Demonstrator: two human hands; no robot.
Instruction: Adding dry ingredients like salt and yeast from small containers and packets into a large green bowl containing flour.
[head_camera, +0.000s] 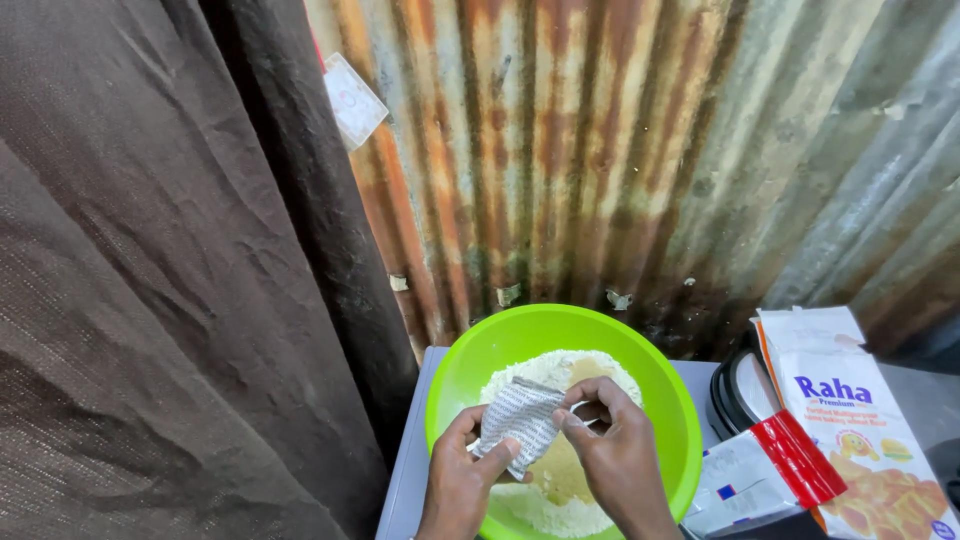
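Sachet (520, 424), small, silvery with fine print, was held over the green bowl (668, 400) by both hands. Its long axis ran tilted, upper end toward the upper right, lower end toward the lower left, so the top corner sat above the flour (540, 372) in the middle of the bowl. The left hand (462, 478) pinched the sachet's lower edge, thumb on the front face and fingers behind, closed on it. The right hand (612, 450) was closed on the sachet's right upper side, fingertips bunched at that edge; a thin pale strip showed just beside them, too small to tell what it was. Under the sachet the flour lay heaped white with a yellowish wet patch (560, 470) in it. The bowl stood on a grey table (405, 470), close to the rusty corrugated metal wall (600, 150). To the right of the bowl lay a white flour bag (850, 420), a smaller packet with a red band (770, 470) leaning against it, and a dark round lid (735, 390) behind. A brown cloth (150, 280) hung at the left.
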